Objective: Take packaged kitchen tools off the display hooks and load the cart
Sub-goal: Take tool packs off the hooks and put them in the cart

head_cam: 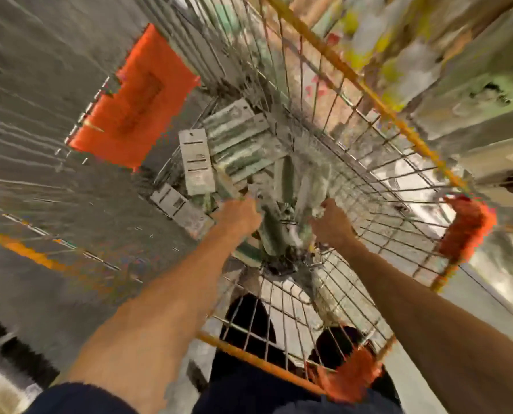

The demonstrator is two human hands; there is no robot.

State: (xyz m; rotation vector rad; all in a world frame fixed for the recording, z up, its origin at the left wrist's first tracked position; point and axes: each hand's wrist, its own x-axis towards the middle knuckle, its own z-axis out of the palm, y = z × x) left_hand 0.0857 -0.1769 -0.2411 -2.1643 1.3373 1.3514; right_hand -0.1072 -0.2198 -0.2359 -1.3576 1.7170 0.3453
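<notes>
The frame is heavily motion-blurred. Both my arms reach down into a wire shopping cart [377,186] with an orange rim. My left hand [239,216] and my right hand [330,222] grip a bundle of green-and-white packaged kitchen tools [285,210] between them, low in the basket. Several more carded packages [240,138] lie flat on the cart's bottom just beyond my hands, one grey card [196,161] on top at the left.
An orange plastic flap [135,100] stands at the cart's far left end. Orange corner bumpers [466,228] mark the near rim. Blurred display shelving [473,94] runs along the right. Grey floor [40,115] lies to the left.
</notes>
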